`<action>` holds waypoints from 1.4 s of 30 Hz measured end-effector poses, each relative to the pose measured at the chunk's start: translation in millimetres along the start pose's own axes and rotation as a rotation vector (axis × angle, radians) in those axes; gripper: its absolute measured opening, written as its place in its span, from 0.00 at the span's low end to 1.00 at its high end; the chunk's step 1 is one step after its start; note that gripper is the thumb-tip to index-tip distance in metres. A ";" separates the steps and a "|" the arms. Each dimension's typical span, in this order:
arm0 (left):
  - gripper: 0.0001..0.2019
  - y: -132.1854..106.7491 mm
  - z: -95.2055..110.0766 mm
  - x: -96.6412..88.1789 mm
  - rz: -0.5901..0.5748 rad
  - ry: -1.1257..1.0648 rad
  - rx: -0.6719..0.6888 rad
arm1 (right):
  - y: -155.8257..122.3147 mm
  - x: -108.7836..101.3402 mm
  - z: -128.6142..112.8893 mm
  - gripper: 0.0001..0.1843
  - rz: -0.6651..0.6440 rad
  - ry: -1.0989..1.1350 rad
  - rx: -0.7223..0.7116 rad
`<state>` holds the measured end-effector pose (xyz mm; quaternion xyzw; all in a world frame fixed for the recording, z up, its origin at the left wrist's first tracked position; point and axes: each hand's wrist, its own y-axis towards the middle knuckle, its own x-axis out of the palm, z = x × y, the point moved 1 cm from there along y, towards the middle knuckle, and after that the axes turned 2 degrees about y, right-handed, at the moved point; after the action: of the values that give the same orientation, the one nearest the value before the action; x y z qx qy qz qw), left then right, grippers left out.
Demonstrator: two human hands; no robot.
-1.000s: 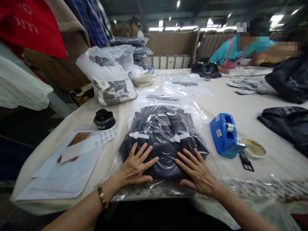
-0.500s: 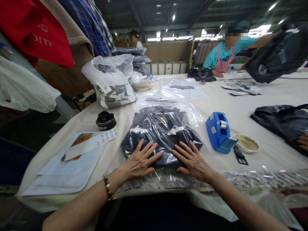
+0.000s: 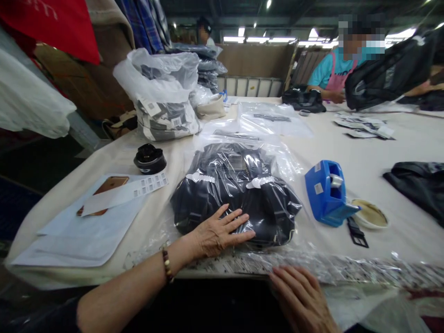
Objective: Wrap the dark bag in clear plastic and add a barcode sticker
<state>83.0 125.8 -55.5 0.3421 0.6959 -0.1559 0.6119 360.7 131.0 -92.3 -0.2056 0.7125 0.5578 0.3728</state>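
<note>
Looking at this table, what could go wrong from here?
The bag might shift inside its clear plastic, since just the left hand rests on it and the plastic lies loose around it. The tape dispenser stands close by, so the right hand could perhaps knock it if it swept outward. The phone lies partly under a label strip, so it might be dragged unnoticed if the papers beneath were pulled.

"What colour is the bag (image 3: 239, 196)?"
"Black, with white strips (image 3: 201, 178)."
"And the tape dispenser (image 3: 321, 196)?"
"Blue, on a cream tabletop (image 3: 360, 155)."
"Any patterns?"
"Blue plaid on the hanging cloth (image 3: 148, 23); brown and cream beads on the bracelet (image 3: 167, 264)."
</note>
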 end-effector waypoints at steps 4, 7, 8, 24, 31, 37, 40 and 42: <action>0.24 4.9 -4.3 -1.6 0.007 0.010 0.005 | -23.2 0.4 -4.9 0.17 0.080 -0.012 0.086; 0.25 6.0 -5.6 -2.2 0.007 0.007 0.000 | -26.1 -1.1 4.9 0.16 0.036 -0.143 0.096; 0.26 5.9 -5.7 -2.3 0.009 0.002 -0.001 | -24.7 -1.4 7.9 0.17 0.035 -0.174 0.122; 0.26 5.0 -4.2 -1.3 0.066 0.060 0.036 | 14.7 -12.8 40.5 0.16 0.067 -0.158 0.141; 0.27 3.5 -3.9 0.2 0.043 0.072 0.057 | 10.8 -13.1 8.3 0.17 -0.033 -0.049 -0.016; 0.28 3.3 -4.1 2.1 0.045 0.043 0.042 | -16.4 2.6 0.0 0.25 -0.130 -0.093 0.143; 0.28 3.8 -4.2 0.5 0.042 0.040 0.043 | -19.5 9.1 6.9 0.31 -0.080 -0.234 0.269; 0.27 4.2 -4.1 -0.4 0.044 0.040 0.043 | -16.4 14.5 8.7 0.33 -0.079 -0.251 0.311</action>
<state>82.8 131.2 -53.4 0.3735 0.6967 -0.1504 0.5938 365.7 136.3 -114.7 -0.1022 0.7292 0.4474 0.5077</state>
